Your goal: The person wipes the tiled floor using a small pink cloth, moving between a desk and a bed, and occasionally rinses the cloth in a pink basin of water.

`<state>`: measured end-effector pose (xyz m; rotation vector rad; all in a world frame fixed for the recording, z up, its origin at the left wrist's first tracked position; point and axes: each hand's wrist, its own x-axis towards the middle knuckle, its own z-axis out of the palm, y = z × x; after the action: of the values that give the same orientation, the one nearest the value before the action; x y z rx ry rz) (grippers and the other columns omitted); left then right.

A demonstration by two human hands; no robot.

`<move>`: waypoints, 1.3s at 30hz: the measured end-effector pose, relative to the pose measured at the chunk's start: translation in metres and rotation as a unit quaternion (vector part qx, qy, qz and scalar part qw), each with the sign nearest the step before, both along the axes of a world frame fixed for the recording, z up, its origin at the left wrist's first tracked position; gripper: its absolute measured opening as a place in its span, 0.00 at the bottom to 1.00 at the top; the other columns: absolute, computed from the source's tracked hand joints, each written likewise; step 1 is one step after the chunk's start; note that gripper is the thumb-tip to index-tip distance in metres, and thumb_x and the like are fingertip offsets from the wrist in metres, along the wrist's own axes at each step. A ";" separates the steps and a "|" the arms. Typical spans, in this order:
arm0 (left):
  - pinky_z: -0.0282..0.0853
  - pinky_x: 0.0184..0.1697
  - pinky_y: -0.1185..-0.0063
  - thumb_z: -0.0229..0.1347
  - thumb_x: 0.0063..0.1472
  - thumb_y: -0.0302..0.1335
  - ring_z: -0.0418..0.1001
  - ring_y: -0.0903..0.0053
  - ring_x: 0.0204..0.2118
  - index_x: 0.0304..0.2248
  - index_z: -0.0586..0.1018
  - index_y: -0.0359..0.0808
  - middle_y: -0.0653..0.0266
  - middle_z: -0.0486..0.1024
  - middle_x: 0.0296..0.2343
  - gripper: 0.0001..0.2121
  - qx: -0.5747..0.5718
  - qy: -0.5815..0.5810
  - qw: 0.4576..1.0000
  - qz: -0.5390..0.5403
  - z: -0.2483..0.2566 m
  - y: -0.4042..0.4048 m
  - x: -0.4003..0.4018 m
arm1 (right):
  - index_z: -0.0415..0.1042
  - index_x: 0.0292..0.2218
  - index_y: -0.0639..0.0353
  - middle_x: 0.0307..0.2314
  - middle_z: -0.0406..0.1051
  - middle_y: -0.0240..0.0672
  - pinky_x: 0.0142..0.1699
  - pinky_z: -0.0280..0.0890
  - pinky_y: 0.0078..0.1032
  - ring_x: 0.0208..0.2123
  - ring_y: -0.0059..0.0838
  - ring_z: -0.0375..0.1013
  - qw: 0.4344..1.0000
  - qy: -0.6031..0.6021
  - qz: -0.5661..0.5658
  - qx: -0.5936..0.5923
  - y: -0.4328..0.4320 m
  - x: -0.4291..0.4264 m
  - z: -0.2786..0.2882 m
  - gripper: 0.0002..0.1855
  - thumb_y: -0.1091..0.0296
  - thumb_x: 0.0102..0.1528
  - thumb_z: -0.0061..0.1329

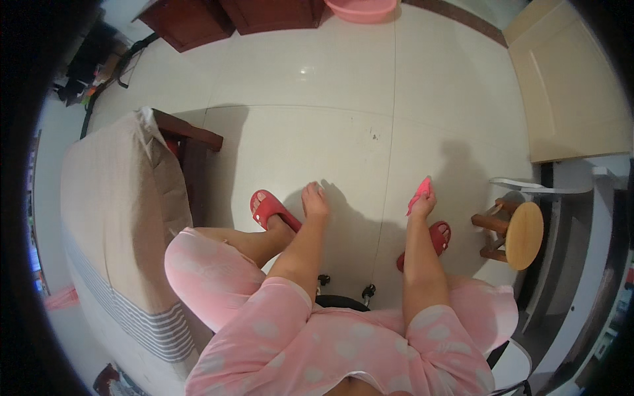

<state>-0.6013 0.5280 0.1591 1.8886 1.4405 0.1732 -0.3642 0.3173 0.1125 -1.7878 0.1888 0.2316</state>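
My right hand (427,202) grips a crumpled bright pink cloth (420,192), which sticks out past the fingers. It hangs over the tiled floor (307,143), just above a red slipper (440,236) on my right foot. Nothing shows in my left hand (315,200); its fingers are loosely bent and partly hidden from above. Close beside it is the other red slipper (270,208), worn on my left foot. My knees are spread to both sides, in pink spotted clothing (346,341). Beneath me, part of a black seat (342,302) with castors shows.
A cloth-covered table or bench (119,198) stands at the left, its wooden end (190,129) jutting out. To the right are a small wooden stool (524,236) and a pale door panel (569,89). A pink basin (364,11) and dark red cabinets (272,15) line the far side.
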 end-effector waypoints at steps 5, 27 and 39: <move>0.52 0.57 0.68 0.46 0.59 0.27 0.53 0.57 0.56 0.49 0.64 0.33 0.50 0.58 0.51 0.18 0.111 0.028 0.993 0.016 -0.030 0.042 -0.003 | 0.64 0.51 0.56 0.40 0.61 0.43 0.45 0.63 0.28 0.38 0.34 0.65 0.978 -0.035 -0.012 -0.203 0.029 -0.031 -0.018 0.20 0.77 0.56 0.36; 0.40 0.60 0.59 0.48 0.55 0.32 0.44 0.62 0.61 0.54 0.59 0.39 0.57 0.50 0.57 0.26 0.288 0.082 0.953 -0.052 -0.070 0.067 0.059 | 0.66 0.48 0.57 0.34 0.64 0.40 0.42 0.61 0.29 0.36 0.36 0.64 0.986 -0.062 0.085 -0.133 0.243 0.041 -0.048 0.18 0.73 0.54 0.44; 0.38 0.61 0.61 0.47 0.55 0.32 0.43 0.63 0.61 0.54 0.59 0.40 0.58 0.49 0.57 0.26 0.347 0.127 0.929 -0.031 -0.078 0.067 0.050 | 0.62 0.52 0.54 0.42 0.62 0.39 0.54 0.55 0.28 0.46 0.32 0.61 0.983 -0.063 0.174 -0.008 0.108 0.089 -0.001 0.23 0.78 0.55 0.37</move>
<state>-0.5516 0.5946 0.0812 2.6020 1.6215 0.4716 -0.2748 0.4251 0.1114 -1.8378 -0.2164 0.3656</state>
